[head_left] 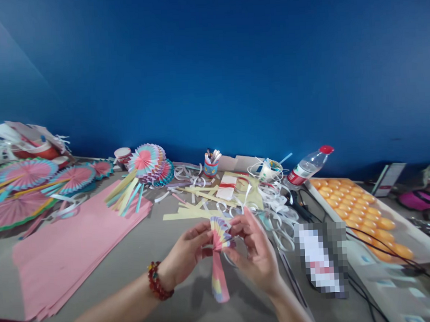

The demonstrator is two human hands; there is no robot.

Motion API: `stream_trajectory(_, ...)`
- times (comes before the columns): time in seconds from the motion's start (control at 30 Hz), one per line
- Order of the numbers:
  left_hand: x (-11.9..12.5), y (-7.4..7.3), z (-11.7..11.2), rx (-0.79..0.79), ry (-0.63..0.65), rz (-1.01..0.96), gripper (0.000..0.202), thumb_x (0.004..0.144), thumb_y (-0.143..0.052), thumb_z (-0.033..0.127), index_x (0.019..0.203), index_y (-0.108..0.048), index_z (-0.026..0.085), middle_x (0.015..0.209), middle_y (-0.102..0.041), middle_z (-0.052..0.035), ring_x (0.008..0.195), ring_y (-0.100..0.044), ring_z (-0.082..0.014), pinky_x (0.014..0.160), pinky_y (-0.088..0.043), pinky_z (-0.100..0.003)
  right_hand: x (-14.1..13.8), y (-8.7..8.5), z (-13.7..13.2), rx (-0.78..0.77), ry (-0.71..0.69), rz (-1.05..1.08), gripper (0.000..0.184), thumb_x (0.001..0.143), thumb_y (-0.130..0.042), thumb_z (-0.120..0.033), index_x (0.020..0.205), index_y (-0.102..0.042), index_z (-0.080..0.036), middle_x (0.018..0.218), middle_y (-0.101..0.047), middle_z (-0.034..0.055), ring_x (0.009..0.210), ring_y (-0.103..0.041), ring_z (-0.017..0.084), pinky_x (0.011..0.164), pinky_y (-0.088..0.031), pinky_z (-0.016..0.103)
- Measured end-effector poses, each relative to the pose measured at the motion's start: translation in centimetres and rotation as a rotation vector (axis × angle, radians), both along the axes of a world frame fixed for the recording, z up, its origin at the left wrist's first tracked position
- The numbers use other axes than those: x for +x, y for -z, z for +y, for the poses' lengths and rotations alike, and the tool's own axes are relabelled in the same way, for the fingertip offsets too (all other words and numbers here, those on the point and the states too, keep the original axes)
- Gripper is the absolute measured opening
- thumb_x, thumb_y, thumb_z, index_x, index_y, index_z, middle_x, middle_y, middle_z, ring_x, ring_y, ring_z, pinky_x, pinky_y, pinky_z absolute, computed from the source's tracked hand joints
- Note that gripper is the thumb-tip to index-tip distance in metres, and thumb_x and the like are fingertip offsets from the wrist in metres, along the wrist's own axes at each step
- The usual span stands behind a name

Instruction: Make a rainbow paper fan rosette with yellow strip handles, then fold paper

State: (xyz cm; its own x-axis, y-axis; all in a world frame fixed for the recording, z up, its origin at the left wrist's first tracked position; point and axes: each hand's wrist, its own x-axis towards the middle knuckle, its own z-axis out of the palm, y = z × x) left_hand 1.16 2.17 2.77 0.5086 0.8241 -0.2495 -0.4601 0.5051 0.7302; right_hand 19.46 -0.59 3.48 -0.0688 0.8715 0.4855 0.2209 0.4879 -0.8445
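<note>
A small pleated paper fan [221, 235] in pink, yellow and lilac is held between both hands above the grey table. It is pinched at its middle, the upper half spread out and the lower half hanging narrow. My left hand [196, 243], with a red bead bracelet at the wrist, grips its left side between thumb and fingers. On the other side, my right hand [253, 248] has its thumb and bent fingers on the pleats, the index finger pointing up. White paper strips [282, 215] lie beyond the right hand.
Pink paper sheets [71, 250] and finished paper rosettes [146, 162] lie left. Yellow strips [192, 212] and a pen cup [211, 167] stand farther back. To the right are a plastic bottle [311, 165], a tray of orange domes [354, 211], black cables and a blurred-out object [321, 261].
</note>
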Motion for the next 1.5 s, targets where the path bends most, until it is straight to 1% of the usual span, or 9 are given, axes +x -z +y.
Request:
stream_trajectory(0.23,-0.1,-0.7,-1.2,0.152,0.023,0.092,0.031,0.086,-0.07,0.037,0.111,-0.072,0.019,0.102,-0.071,-0.0069,0.083,-0.063,-0.0157,0.082,-0.049,-0.028,0.1,-0.3,0.1,0.052,0.018,-0.031,0.08,0.086,-0.07,-0.025,0.152,-0.027,-0.036,0.104,-0.061,0.0055,0.091,-0.062,0.021,0.074,-0.056,0.034)
stream_trajectory(0.37,-0.2,-1.2,-1.4,0.356,0.094,0.113,0.039,0.085,-0.071,0.036,0.118,-0.067,0.018,0.107,-0.07,-0.0091,0.095,-0.062,-0.0206,0.085,-0.048,-0.029,0.3,-0.2,0.3,0.04,0.013,-0.03,0.08,0.086,-0.07,-0.025,0.152,-0.027,-0.034,0.106,-0.061,0.0064,0.094,-0.061,0.022,0.077,-0.055,0.036)
stream_trajectory(0.47,-0.1,-1.4,-1.4,0.496,0.111,0.233,0.039,0.087,-0.069,0.038,0.118,-0.066,0.015,0.101,-0.069,-0.0097,0.093,-0.062,-0.0213,0.082,-0.048,-0.029,0.4,0.0,0.4,0.032,0.0,-0.025,0.081,0.085,-0.071,-0.025,0.152,-0.027,-0.034,0.109,-0.059,0.0072,0.094,-0.06,0.022,0.08,-0.055,0.038)
stream_trajectory(0.6,0.0,-1.5,-1.5,0.548,0.099,0.347,0.038,0.09,-0.062,0.044,0.11,-0.069,0.012,0.096,-0.068,-0.01,0.087,-0.062,-0.02,0.076,-0.048,-0.026,0.5,0.2,0.3,0.03,-0.046,-0.022,0.082,0.084,-0.073,-0.024,0.152,-0.028,-0.035,0.113,-0.057,0.0072,0.09,-0.06,0.019,0.082,-0.054,0.037)
stream_trajectory(0.77,-0.1,-1.5,-1.7,0.522,0.11,0.276,0.039,0.091,-0.062,0.044,0.115,-0.067,0.014,0.099,-0.067,-0.0093,0.086,-0.059,-0.0184,0.076,-0.047,-0.025,0.5,0.1,0.2,0.041,-0.068,0.027,0.079,0.084,-0.073,-0.025,0.151,-0.031,-0.034,0.102,-0.058,0.0039,0.088,-0.059,0.018,0.082,-0.053,0.036)
stream_trajectory(0.87,-0.1,-1.5,-1.6,0.45,0.103,0.2,0.038,0.09,-0.062,0.045,0.112,-0.069,0.015,0.094,-0.067,-0.0077,0.081,-0.058,-0.016,0.076,-0.047,-0.026,0.4,-0.2,0.1,0.068,-0.044,0.055,0.076,0.086,-0.07,-0.025,0.151,-0.031,-0.034,0.095,-0.057,0.0024,0.084,-0.058,0.017,0.079,-0.052,0.035)
stream_trajectory(0.97,-0.1,-1.3,-1.5,0.38,0.062,0.179,0.037,0.088,-0.065,0.045,0.11,-0.071,0.016,0.09,-0.067,-0.0061,0.072,-0.056,-0.0126,0.071,-0.047,-0.023,0.3,-0.3,0.1,0.1,-0.042,0.065,0.078,0.086,-0.071,-0.024,0.151,-0.03,-0.034,0.093,-0.058,0.0023,0.083,-0.058,0.018,0.076,-0.052,0.034)
stream_trajectory(1.17,0.0,-1.0,-1.5,0.222,0.056,0.111,0.039,0.084,-0.07,0.046,0.109,-0.072,0.016,0.088,-0.068,-0.0064,0.069,-0.057,-0.0122,0.07,-0.049,-0.025,0.1,-0.5,0.1,0.187,-0.031,0.062,0.075,0.086,-0.07,-0.022,0.151,-0.033,-0.032,0.092,-0.058,0.0021,0.082,-0.058,0.017,0.078,-0.051,0.035)
stream_trajectory(1.5,0.2,-1.2,-1.2,0.259,0.025,0.119,0.032,0.083,-0.072,0.041,0.101,-0.073,0.014,0.076,-0.064,-0.0028,0.063,-0.051,-0.0089,0.065,-0.043,-0.02,0.2,0.2,0.0,0.156,-0.034,0.047,0.077,0.085,-0.071,-0.02,0.151,-0.032,-0.031,0.094,-0.059,0.0031,0.084,-0.058,0.018,0.077,-0.052,0.034)
